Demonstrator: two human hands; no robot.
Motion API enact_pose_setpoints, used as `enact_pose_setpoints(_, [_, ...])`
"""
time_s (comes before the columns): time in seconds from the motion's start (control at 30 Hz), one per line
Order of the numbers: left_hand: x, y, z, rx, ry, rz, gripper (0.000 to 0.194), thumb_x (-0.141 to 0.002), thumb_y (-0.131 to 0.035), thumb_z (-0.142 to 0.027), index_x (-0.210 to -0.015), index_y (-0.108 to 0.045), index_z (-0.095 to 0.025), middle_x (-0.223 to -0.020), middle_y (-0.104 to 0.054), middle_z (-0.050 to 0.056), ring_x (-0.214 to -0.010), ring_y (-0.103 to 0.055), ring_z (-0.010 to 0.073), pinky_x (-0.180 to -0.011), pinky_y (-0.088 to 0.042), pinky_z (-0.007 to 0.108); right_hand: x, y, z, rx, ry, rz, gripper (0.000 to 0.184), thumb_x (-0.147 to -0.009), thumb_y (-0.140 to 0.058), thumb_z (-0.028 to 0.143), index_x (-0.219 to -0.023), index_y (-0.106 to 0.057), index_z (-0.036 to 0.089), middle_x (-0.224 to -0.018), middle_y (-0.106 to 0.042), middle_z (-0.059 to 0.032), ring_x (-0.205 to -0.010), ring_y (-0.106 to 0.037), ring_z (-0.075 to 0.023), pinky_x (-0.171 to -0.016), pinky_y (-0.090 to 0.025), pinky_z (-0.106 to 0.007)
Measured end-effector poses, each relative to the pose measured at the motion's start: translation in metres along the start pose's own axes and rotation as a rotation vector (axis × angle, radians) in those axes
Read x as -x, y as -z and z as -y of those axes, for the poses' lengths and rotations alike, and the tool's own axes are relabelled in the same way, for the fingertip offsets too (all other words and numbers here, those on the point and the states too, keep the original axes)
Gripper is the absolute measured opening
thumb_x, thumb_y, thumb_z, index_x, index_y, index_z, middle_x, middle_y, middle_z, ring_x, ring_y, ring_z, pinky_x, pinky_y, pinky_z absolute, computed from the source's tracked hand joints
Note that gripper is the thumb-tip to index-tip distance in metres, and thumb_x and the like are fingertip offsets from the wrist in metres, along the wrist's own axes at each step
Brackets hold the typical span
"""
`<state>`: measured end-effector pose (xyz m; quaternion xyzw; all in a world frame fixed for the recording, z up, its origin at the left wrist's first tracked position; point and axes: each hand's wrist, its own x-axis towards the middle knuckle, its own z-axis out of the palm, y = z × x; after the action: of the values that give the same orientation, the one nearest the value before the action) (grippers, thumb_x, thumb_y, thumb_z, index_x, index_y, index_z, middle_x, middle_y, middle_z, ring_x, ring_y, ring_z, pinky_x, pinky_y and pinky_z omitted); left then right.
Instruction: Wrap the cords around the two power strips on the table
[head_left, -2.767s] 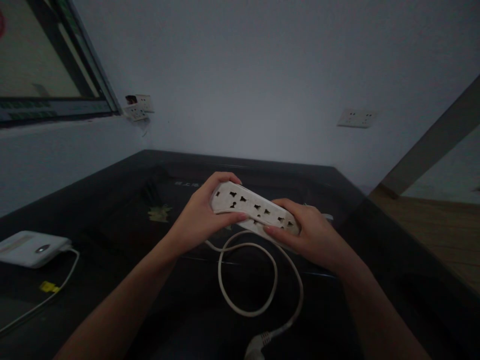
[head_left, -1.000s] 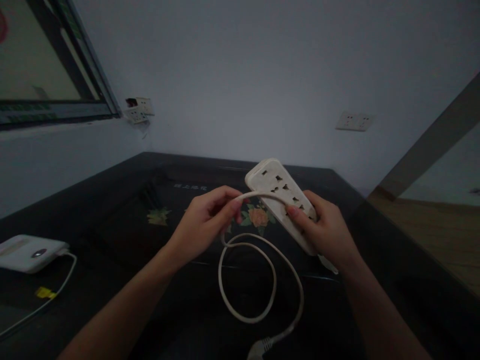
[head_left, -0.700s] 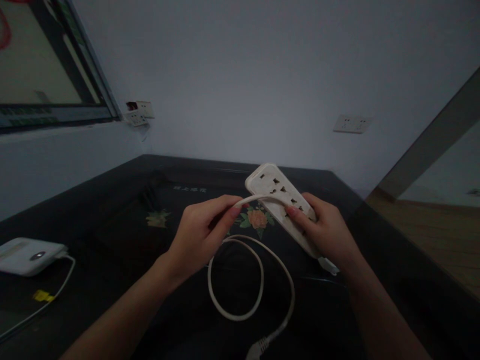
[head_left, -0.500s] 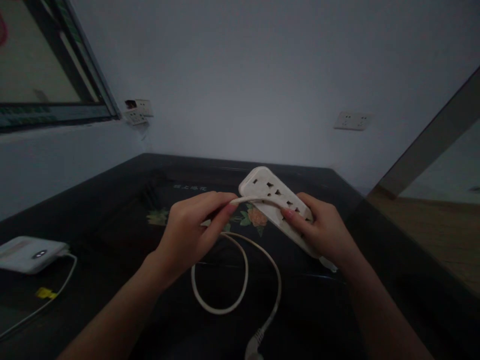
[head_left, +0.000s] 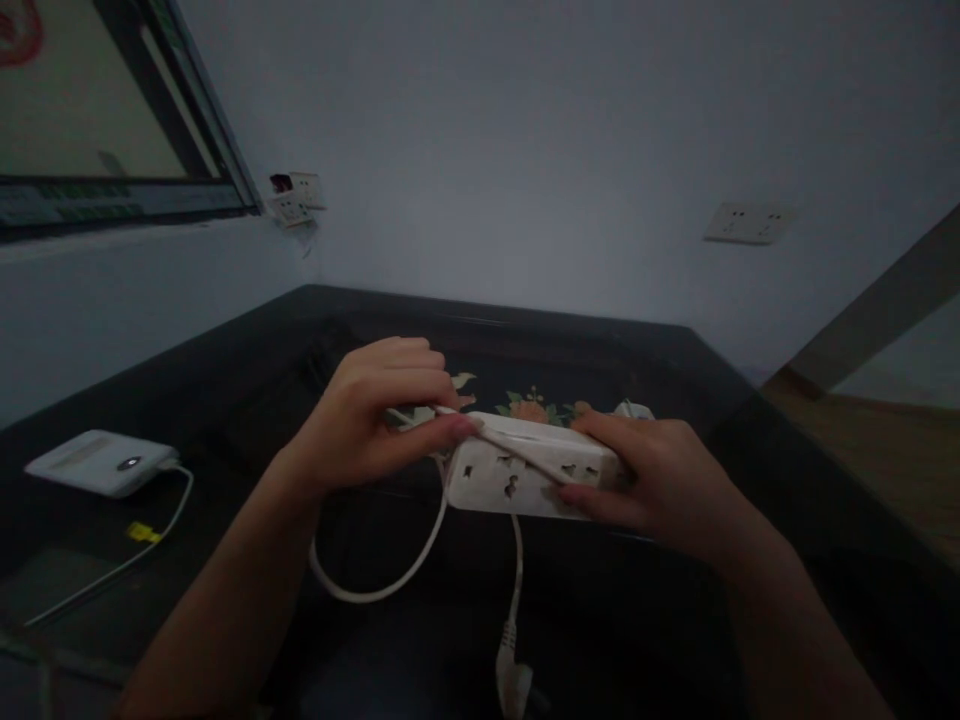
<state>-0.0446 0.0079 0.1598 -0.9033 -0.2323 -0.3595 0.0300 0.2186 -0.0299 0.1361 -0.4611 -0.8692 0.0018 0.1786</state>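
Observation:
A white power strip (head_left: 487, 480) lies nearly level between my hands, its socket face turned toward me. My right hand (head_left: 637, 470) grips its right end, the thumb pressing the white cord (head_left: 525, 455) against the sockets. At the strip's left end, my left hand (head_left: 390, 410) pinches the same cord between thumb and fingers. From there the cord hangs in a loop below my left hand. The plug (head_left: 512, 680) rests on the dark surface nearer to me. Part of the strip's right end is hidden by my right hand.
The black table (head_left: 360, 310) has printed flowers and meets the wall. On the left lies a white power bank (head_left: 105, 462) with a cable and a yellow tag (head_left: 142, 532). Wall sockets (head_left: 748, 222) sit at the right, others (head_left: 296, 198) in the left corner.
The power strip has swung from a diagonal tilt to nearly level, and its left end has come down toward me. My left hand now meets that end, with the cord lying along the strip.

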Motion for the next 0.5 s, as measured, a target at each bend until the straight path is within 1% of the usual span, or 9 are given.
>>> enact_pose_setpoints(0.1, [0.001, 0.003, 0.005, 0.139, 0.018, 0.139, 0.036, -0.087, -0.054, -0.039, -0.055, -0.056, -0.021, -0.052, -0.050, 0.000, -0.057, -0.045, 0.0153, -0.062, -0.033, 0.032, 0.002, 0.000, 0.005, 0.012, 0.038, 0.015, 0.041, -0.082, -0.054, 0.060, -0.081, -0.059, 0.020, -0.072, -0.069, -0.0036, -0.056, -0.060, -0.0164, -0.051, -0.031, -0.025])
enact_pose_setpoints(0.17, [0.002, 0.003, 0.008, 0.213, 0.054, 0.193, 0.043, -0.086, -0.051, -0.045, -0.050, -0.052, -0.021, -0.050, -0.049, 0.001, -0.058, -0.045, 0.0169, -0.065, -0.034, 0.034, 0.003, -0.001, 0.009, 0.012, 0.051, 0.033, 0.041, -0.082, -0.054, 0.061, -0.079, -0.059, 0.020, -0.070, -0.069, -0.0032, -0.055, -0.060, -0.0162, -0.051, -0.031, -0.025])
enact_pose_setpoints(0.23, [0.003, 0.002, 0.008, 0.242, 0.102, 0.204, 0.049, -0.085, -0.049, -0.050, -0.046, -0.048, -0.022, -0.048, -0.046, 0.001, -0.059, -0.044, 0.0179, -0.068, -0.035, 0.035, 0.002, -0.001, 0.010, 0.008, 0.054, 0.035, 0.040, -0.081, -0.055, 0.060, -0.079, -0.059, 0.020, -0.071, -0.069, -0.0033, -0.054, -0.059, -0.0158, -0.050, -0.031, -0.025])
enact_pose_setpoints(0.3, [0.003, 0.002, 0.006, 0.224, 0.128, 0.212, 0.049, -0.083, -0.052, -0.050, -0.044, -0.045, -0.022, -0.046, -0.045, 0.001, -0.059, -0.044, 0.0181, -0.069, -0.036, 0.035, 0.002, -0.002, 0.008, 0.003, 0.051, 0.032, 0.039, -0.081, -0.057, 0.059, -0.081, -0.060, 0.020, -0.072, -0.070, -0.0039, -0.054, -0.059, -0.0157, -0.049, -0.031, -0.025])
enact_pose_setpoints(0.43, [0.000, 0.002, -0.001, 0.176, 0.108, 0.240, 0.047, -0.080, -0.058, -0.046, -0.043, -0.044, -0.021, -0.046, -0.044, 0.000, -0.059, -0.042, 0.0173, -0.070, -0.035, 0.035, 0.001, -0.001, 0.001, -0.013, 0.038, 0.054, 0.038, -0.080, -0.059, 0.057, -0.088, -0.061, 0.020, -0.078, -0.071, -0.0050, -0.057, -0.060, -0.0168, -0.050, -0.033, -0.025])
enact_pose_setpoints(0.5, [0.000, 0.003, -0.004, 0.138, 0.101, 0.199, 0.046, -0.080, -0.059, -0.046, -0.044, -0.045, -0.021, -0.046, -0.044, -0.001, -0.058, -0.042, 0.0167, -0.069, -0.035, 0.034, -0.001, -0.001, -0.002, -0.028, 0.003, 0.042, 0.039, -0.080, -0.058, 0.057, -0.092, -0.062, 0.021, -0.081, -0.072, -0.0053, -0.059, -0.061, -0.0174, -0.051, -0.034, -0.025])
